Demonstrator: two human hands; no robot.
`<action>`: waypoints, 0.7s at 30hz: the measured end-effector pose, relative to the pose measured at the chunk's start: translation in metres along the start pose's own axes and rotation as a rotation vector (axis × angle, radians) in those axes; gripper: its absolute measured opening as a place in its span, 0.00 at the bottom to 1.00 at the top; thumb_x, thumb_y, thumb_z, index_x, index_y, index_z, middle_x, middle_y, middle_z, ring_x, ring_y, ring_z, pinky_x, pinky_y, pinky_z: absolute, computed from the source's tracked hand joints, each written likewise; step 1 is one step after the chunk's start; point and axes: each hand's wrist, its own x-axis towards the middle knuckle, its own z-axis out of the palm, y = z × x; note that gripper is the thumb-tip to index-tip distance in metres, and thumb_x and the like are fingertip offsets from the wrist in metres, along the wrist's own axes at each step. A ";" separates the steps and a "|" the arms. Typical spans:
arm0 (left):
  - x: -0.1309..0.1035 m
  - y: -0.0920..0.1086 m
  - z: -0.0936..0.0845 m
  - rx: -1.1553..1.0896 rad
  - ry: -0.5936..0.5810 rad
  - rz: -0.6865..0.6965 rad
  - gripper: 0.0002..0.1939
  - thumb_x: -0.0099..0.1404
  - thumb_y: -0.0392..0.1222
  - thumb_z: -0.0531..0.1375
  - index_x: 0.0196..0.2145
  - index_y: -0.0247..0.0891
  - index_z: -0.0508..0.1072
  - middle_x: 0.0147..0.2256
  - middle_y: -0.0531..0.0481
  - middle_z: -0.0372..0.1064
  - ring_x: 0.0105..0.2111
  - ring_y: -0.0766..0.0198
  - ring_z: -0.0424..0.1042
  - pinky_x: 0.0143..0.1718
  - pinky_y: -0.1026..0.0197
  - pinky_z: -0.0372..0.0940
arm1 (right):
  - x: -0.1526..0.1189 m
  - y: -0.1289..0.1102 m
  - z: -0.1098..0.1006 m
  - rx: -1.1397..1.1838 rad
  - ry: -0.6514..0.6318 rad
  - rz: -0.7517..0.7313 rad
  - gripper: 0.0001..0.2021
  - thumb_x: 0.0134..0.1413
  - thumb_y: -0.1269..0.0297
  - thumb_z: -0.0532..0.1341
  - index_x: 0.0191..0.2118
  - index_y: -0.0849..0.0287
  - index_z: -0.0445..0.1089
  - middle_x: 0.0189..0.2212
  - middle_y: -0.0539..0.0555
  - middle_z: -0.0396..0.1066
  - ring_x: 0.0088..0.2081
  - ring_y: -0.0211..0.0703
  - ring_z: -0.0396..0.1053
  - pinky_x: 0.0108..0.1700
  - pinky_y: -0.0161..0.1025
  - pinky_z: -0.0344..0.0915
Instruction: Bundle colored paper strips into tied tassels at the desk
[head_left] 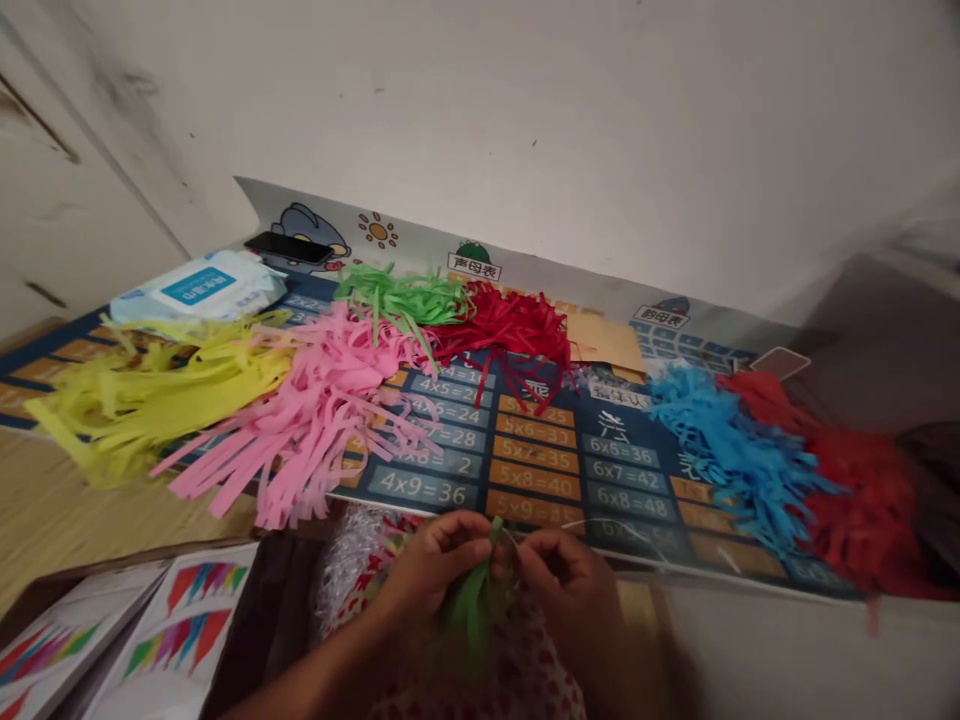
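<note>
Over my lap, just below the table edge, my left hand [446, 560] pinches the top of a green paper tassel [472, 605], whose strips hang down blurred. Close beside it on the right, my right hand [566, 580] has its fingers pinched on a thin white string [596, 522]. The string runs by the tassel's top and trails off to the right over the mat. On the table lie piles of cut paper fringe: yellow [180, 390], pink [315, 400], light green [405, 300], dark red [510, 325], blue [735, 450] and red [855, 490].
A wet-wipes pack [199, 285] and a black phone [289, 246] are at the back left. A printed times-table mat [424, 487] covers the table and curls up against the wall. Tan paper pieces [604, 340] lie near the back. Boxes with pictured pennants [187, 620] stand lower left.
</note>
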 end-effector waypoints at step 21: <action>-0.011 0.000 -0.002 1.142 0.092 0.522 0.04 0.58 0.38 0.58 0.33 0.39 0.68 0.29 0.52 0.72 0.29 0.63 0.72 0.31 0.63 0.65 | 0.002 0.004 0.011 0.084 -0.148 -0.069 0.11 0.55 0.60 0.60 0.24 0.58 0.67 0.26 0.51 0.67 0.29 0.39 0.65 0.32 0.35 0.61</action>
